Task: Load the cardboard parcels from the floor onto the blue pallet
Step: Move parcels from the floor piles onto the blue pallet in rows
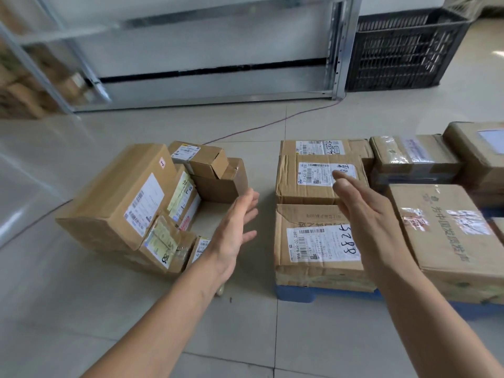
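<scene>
Several cardboard parcels lie in a loose pile on the floor at the left: a large box (120, 195), small boxes (201, 159) behind it and taped flat parcels (166, 241) in front. At the right, the blue pallet (300, 293) carries several labelled cardboard boxes, the nearest (308, 241) marked 5288. My left hand (234, 230) hovers with straight fingers over the gap between pile and pallet, holding nothing. My right hand (362, 208) is stretched flat above the pallet's left boxes, also holding nothing.
A metal shelving frame (338, 50) stands against the wall behind, with a black plastic crate (401, 50) to its right. A thin cable (272, 124) runs across the tiled floor. More boxes sit on blurred shelves at the far left.
</scene>
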The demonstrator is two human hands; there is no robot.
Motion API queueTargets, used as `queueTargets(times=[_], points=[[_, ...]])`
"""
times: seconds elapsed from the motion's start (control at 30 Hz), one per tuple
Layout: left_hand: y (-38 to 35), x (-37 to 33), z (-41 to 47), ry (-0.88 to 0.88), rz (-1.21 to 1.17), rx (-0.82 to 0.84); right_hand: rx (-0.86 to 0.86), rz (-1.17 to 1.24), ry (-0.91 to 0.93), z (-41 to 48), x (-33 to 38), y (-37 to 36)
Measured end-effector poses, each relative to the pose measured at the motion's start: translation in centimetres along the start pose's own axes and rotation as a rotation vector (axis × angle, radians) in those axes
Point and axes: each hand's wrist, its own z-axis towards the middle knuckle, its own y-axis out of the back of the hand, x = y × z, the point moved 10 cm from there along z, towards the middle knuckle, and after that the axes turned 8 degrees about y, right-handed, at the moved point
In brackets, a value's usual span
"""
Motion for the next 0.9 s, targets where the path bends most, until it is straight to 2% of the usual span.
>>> queueTargets(times=[0.3,0.57,0.9], points=[[1.1,-7.3,-2.3,0.068,-0.017,-0.033,0.073,0.184,-0.147,2.5,5.7,-6.7],[4.0,-14.9,-9.4,0.217,-0.122,-0.128,0.19,0.201,-0.312,2.3,15.5,-11.2],[11.4,-22.0,-17.2,0.411,-0.227,-0.264,0.255,0.163,-0.522,0.9,25.2,-17.6]])
